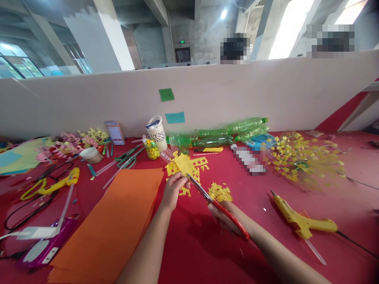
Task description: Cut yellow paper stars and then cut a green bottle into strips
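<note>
My left hand [175, 190] pinches a piece of yellow paper [184, 162] at its lower edge. In my right hand [222, 213] is a pair of red-handled scissors [226, 215], its blades pointing up and left. The blade tips meet the paper beside my left fingertips; whether they cut into it I cannot tell. Under and behind the held piece lie yellow paper scraps [201, 161] with star-shaped holes. A pile of small yellow paper stars [220, 192] sits just beyond my right hand.
Orange sheets [118, 213] lie at left, near a purple power strip [49, 240] and a yellow glue gun [63, 183]. Another yellow glue gun [304, 221] rests at right. Green bottles [214, 141], a white cup [156, 134] and a yellow utility knife [211, 150] line the back before a partition [118, 94].
</note>
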Motion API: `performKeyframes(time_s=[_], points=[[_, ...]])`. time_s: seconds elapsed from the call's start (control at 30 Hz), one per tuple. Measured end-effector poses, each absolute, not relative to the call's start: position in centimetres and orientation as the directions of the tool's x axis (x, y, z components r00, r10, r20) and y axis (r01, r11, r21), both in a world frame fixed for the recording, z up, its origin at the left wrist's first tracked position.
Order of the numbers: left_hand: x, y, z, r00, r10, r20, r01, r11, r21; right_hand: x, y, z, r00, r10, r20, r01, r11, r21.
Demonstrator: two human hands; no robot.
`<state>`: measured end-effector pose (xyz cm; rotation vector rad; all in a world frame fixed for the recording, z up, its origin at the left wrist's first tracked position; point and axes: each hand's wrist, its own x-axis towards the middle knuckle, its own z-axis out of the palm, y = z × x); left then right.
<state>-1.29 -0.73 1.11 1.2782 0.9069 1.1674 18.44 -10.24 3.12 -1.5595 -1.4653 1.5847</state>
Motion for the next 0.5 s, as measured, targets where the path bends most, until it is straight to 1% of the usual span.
performKeyframes(time_s=[0.33,0.5], points=[[-1.31,-0.82,1.42,0.201,0.975,0.099,-0.117,-0.076,0.990,18.62,-10.06,3.02,-0.243,0.895,-0.373,0.347,-0.279,-0.896],[-1.44,-0.62,1.16,0.174,0.981,0.089,-0.166,-0.060,0.984,18.50,-9.97,3.19,-0.229,0.901,-0.369,0.359,-0.274,-0.892]])
